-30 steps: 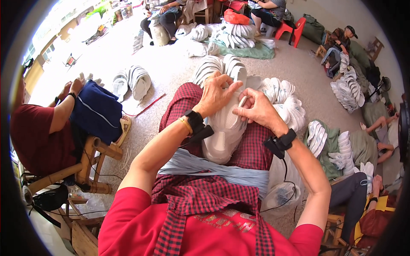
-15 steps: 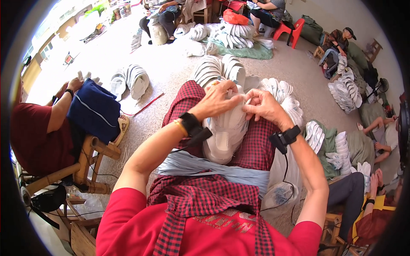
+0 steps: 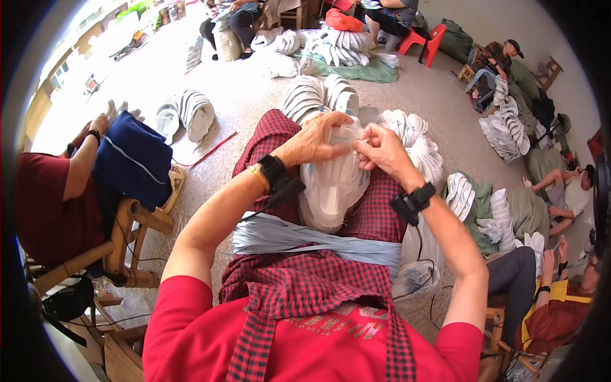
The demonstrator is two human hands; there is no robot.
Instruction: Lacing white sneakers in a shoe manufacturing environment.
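Note:
A white shoe upper (image 3: 328, 194) lies across my lap, its rounded toe toward me. My left hand (image 3: 316, 141) grips the upper near its far opening, fingers curled over the edge. Close beside it, my right hand (image 3: 384, 151) is closed in a pinch at the upper's right edge. Whatever small pale thing sits between those fingertips is too small to make out. A bundle of light blue cords (image 3: 315, 240) stretches over my thighs, on a red and black checked apron (image 3: 299, 290).
Stacked white uppers (image 3: 304, 99) stand just beyond my knees, with more uppers (image 3: 420, 143) at my right knee. At the left a person in dark red (image 3: 48, 197) sits on a bamboo chair (image 3: 121, 245). Further uppers (image 3: 184, 114) rest on the floor; other people sit around the room.
My right hand has shifted slightly left and in toward my left hand, still pinched. My left hand stays on the upper. The whole view has moved slightly.

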